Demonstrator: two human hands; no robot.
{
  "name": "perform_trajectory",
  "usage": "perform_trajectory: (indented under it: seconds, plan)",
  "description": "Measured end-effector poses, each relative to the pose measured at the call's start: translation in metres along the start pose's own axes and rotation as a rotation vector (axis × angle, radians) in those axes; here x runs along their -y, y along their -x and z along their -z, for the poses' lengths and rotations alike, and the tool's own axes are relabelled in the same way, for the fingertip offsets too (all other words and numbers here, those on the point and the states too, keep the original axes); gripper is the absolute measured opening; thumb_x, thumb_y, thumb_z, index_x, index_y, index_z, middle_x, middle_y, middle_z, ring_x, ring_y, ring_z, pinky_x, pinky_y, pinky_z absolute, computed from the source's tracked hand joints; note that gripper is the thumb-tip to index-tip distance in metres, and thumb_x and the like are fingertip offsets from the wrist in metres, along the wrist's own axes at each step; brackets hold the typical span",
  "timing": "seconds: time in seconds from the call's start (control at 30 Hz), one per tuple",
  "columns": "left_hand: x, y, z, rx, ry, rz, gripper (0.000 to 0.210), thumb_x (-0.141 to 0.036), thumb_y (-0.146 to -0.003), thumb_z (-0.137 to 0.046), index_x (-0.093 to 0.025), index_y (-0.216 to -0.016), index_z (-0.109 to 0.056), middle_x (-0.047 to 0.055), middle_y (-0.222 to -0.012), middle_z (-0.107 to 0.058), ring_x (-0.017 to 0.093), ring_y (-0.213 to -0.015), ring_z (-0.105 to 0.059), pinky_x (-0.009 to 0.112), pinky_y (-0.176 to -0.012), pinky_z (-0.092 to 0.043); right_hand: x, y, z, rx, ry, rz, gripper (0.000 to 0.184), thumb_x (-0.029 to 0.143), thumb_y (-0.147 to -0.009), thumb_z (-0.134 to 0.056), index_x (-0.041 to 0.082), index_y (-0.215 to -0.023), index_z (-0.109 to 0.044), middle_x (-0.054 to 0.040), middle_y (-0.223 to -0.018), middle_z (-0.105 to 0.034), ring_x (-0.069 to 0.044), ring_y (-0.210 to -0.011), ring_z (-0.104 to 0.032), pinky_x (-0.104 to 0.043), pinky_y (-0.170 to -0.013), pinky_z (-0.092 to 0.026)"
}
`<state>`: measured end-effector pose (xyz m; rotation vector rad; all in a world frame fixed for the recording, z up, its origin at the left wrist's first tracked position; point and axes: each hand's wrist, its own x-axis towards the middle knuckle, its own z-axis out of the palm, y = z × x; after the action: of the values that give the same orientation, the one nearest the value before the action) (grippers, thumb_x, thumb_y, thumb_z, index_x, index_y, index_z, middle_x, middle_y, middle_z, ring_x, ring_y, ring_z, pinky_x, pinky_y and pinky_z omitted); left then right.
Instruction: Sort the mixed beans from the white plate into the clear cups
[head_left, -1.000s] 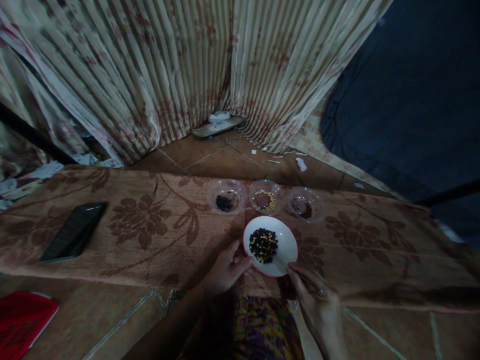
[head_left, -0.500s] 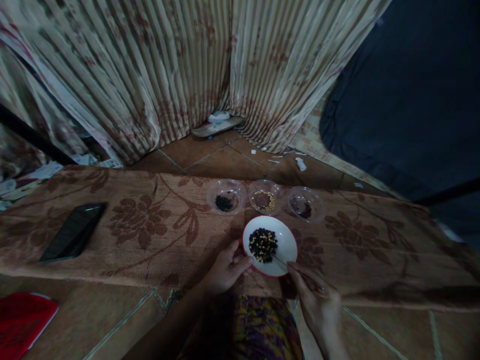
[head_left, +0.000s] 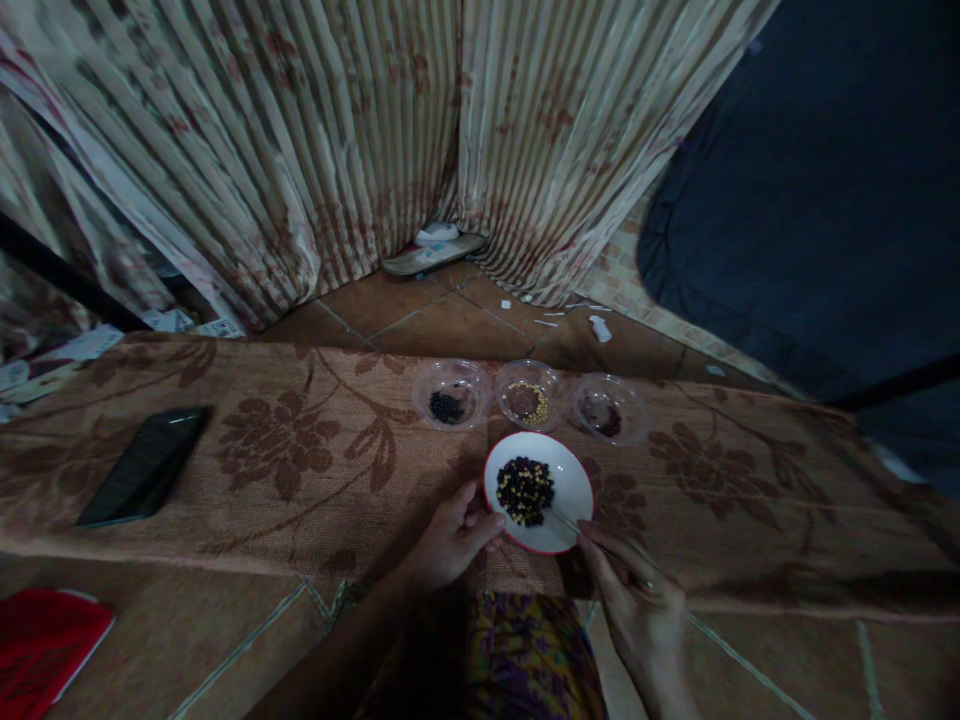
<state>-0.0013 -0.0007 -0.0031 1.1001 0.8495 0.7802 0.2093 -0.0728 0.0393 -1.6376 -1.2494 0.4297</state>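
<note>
A white bowl with a red rim (head_left: 574, 490) holds a heap of mixed dark and yellow beans (head_left: 523, 490). My left hand (head_left: 454, 540) grips the bowl's lower left rim, thumb on the edge and fingers curled at its side. Slim metal tweezers (head_left: 564, 520) are pinched in my right hand (head_left: 630, 595), with their tips inside the bowl just right of the heap. Behind the bowl stand three clear plastic cups: the left cup (head_left: 480, 385) has black beans, the middle cup (head_left: 551, 375) yellow ones, the right cup (head_left: 637, 410) dark reddish ones.
A dark phone or tablet (head_left: 146, 465) lies at the left on the brown flowered cloth (head_left: 360, 520). Red fabric (head_left: 52, 640) is on the floor at lower left. Beyond the table are a skateboard (head_left: 435, 255), white scraps (head_left: 600, 328) and striped curtains (head_left: 360, 130).
The tweezers have shifted slightly in my right hand and show more plainly over the bowl. My left hand keeps its place on the rim.
</note>
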Motion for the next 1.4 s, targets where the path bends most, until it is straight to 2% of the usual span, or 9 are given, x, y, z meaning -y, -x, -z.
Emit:
perform_trajectory:
  seconds: [0.23, 0.63, 0.9, 1.4]
  plan:
    - [-0.002, 0.0, -0.001, -0.011, 0.002, 0.017, 0.045, -0.046, -0.085, -0.067, -0.016, -0.116, -0.054, 0.0, -0.075, -0.064, 0.014, -0.065, -0.061, 0.026, -0.061, -0.052, 0.003, -0.003, -0.003, 0.017, 0.012, 0.041, 0.018, 0.037, -0.08, -0.07, 0.022, -0.085, -0.079, -0.0087, -0.09, -0.077, -0.023, -0.083, -0.073, -0.034, -0.074, -0.061]
    - [0.005, -0.001, 0.001, 0.014, 0.021, -0.001, 0.048, -0.043, -0.087, -0.065, -0.017, -0.124, -0.05, 0.002, -0.084, -0.065, 0.013, -0.066, -0.061, 0.025, -0.061, -0.052, -0.002, -0.009, -0.006, 0.022, 0.053, 0.075, 0.019, 0.038, -0.081, -0.069, 0.022, -0.084, -0.078, -0.0083, -0.088, -0.076, -0.022, -0.083, -0.072, -0.034, -0.074, -0.058]
    - [0.004, -0.001, 0.001, 0.002, 0.007, 0.009, 0.045, -0.045, -0.086, -0.066, -0.017, -0.119, -0.054, 0.001, -0.08, -0.065, 0.013, -0.066, -0.062, 0.025, -0.061, -0.052, -0.003, -0.011, -0.008, 0.054, 0.062, 0.059, 0.02, 0.04, -0.082, -0.068, 0.024, -0.088, -0.079, -0.0088, -0.092, -0.076, -0.023, -0.085, -0.072, -0.036, -0.076, -0.058]
    - [-0.002, 0.0, -0.001, -0.005, 0.004, 0.005, 0.046, -0.044, -0.086, -0.066, -0.016, -0.12, -0.053, 0.001, -0.079, -0.064, 0.013, -0.065, -0.061, 0.025, -0.06, -0.052, -0.001, -0.011, -0.009, 0.02, 0.053, 0.052, 0.02, 0.04, -0.081, -0.068, 0.023, -0.084, -0.078, -0.0091, -0.089, -0.076, -0.024, -0.082, -0.072, -0.036, -0.074, -0.059]
